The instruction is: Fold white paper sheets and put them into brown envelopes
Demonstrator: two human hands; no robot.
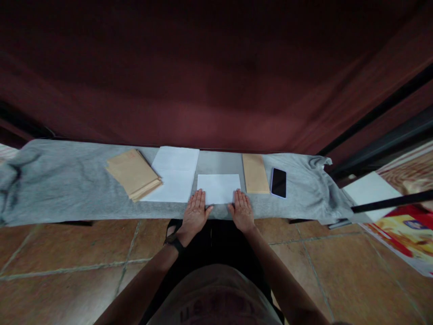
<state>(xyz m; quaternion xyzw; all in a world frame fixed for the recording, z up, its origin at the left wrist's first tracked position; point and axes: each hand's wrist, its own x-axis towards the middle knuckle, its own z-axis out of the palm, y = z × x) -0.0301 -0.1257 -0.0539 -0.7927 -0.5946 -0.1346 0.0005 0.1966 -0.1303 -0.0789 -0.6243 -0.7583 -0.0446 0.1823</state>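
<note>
A white sheet of paper (219, 187), smaller than the sheets beside it and perhaps folded, lies flat on the grey cloth in front of me. My left hand (196, 211) rests palm down at its near left corner, thumb spread from the fingers. At the near right corner lies my right hand (242, 210), also flat with its fingers stretched out. Neither hand grips anything. Larger white sheets (177, 169) lie to the left, partly under a stack of brown envelopes (133, 174). One brown envelope (256, 174) sits to the right of the small white sheet.
A smartphone (278, 183) with a dark screen lies right of the single envelope. The grey cloth (74, 180) covers a long narrow surface against a dark red panel (216, 117). At the far right are a black bar (395, 201) and a colourful printed box (407, 232).
</note>
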